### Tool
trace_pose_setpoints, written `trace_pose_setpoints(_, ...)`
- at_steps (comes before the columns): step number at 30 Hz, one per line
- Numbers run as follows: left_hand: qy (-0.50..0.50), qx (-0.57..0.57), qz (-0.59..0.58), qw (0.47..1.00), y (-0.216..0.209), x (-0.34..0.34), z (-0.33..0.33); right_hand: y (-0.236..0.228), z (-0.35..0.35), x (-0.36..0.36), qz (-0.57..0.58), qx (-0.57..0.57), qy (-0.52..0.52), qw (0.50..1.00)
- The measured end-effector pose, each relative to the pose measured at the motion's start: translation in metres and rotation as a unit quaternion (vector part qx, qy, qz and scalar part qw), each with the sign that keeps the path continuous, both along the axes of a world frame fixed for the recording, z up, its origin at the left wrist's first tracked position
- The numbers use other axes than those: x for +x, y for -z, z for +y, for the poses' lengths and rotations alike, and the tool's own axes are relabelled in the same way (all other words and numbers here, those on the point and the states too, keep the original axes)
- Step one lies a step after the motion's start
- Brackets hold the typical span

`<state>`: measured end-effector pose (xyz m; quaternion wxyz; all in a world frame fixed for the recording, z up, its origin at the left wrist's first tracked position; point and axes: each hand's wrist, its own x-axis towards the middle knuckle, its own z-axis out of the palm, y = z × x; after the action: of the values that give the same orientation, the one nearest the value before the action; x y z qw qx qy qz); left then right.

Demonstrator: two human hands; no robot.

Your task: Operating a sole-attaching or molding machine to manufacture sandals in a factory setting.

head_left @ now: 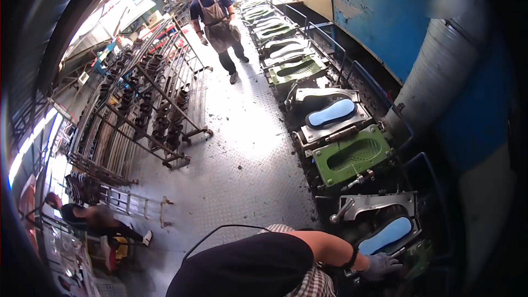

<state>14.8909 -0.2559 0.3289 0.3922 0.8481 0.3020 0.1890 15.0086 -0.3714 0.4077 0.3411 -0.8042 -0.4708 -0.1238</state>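
My left hand (383,266), in a grey glove with a dark band at the wrist, reaches in from the lower middle. It is at the near end of a metal mould. Its fingers look stretched out and slightly apart, beside a light-blue foot-shaped insole piece (386,235) on the mould's dark form. Close to the fingertips is the edge of a green mould plate (419,259), partly in shadow. Whether the fingers touch that plate is unclear. My right hand is not in view.
Along the right runs a line of moulds, including an open green mould (355,155) and another blue insole piece (331,113). Blue rails (379,85) and a silver duct (437,63) stand behind. A person in an apron (217,14) is in the aisle; shoe racks (148,96) stand left.
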Motion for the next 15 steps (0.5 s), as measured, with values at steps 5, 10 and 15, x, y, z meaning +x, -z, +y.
trace_pose_setpoints(5, -0.127, -0.109, 0.168, 0.971, 0.001, 0.058, 0.009, 0.007, 0.005, 0.032, 0.078, -0.035, -0.087, 0.993)
trace_pose_setpoints(10, -0.215, -0.124, 0.117, 0.962, 0.006, 0.064, -0.017, 0.019, -0.006, 0.067, 0.163, -0.048, -0.156, 0.973)
trace_pose_setpoints(15, -0.28, -0.143, 0.02, 0.949, -0.019, 0.103, -0.07, 0.023, -0.037, 0.111, 0.254, -0.041, -0.17, 0.951)
